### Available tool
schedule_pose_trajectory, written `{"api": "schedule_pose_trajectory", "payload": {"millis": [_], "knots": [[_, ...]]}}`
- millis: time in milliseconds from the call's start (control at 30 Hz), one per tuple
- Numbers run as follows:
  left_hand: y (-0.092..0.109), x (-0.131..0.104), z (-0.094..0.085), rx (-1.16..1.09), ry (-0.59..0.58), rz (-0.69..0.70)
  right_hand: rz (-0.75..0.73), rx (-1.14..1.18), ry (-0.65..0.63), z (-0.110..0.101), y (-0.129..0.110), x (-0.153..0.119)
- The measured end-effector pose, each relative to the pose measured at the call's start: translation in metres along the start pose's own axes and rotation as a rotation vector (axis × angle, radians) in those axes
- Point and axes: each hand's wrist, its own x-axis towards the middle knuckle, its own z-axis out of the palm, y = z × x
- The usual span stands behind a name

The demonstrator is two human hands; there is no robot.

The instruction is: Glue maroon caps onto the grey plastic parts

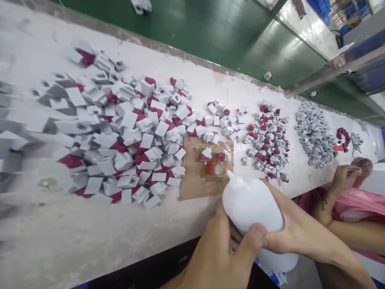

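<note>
A large white squeeze bottle [251,204] is held between both my hands, tilted so that its narrow nozzle points at a small orange-red jar [211,167]. My left hand [224,245] is closed round the near side of the bottle, thumb pressed on it. From the right, my right hand [288,224] wraps round the bottle's body, the two thumbs almost meeting. The nozzle tip is close to the jar's pale round end; whether they touch I cannot tell. Beneath the jar lies a wet-stained piece of brown cardboard [192,182], with two small grey-and-crimson pieces [207,152] beside the jar.
A wide heap of grey-and-crimson pieces [129,136] spreads over the white table [144,241] at left. Smaller heaps [269,140] and a grey pile [314,134] lie to the right. A co-worker's hands [350,174] are at the far right. Green floor [195,28] shows beyond the table's edge.
</note>
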Motion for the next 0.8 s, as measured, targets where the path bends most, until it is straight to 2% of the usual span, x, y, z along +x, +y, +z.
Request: {"api": "schedule_pose_trajectory", "payload": {"millis": [200, 600, 800], "knots": [[0.003, 0.003, -0.003, -0.117, -0.040, -0.036, 0.045, -0.063, -0.007, -0.003, -0.013, 0.001], [0.010, 0.000, -0.006, -0.091, 0.019, -0.078, 0.113, -0.067, -0.008, 0.000, -0.022, -0.001], [0.009, 0.001, -0.008, -0.111, -0.010, -0.068, 0.115, -0.124, 0.032, 0.003, -0.023, -0.005]]}}
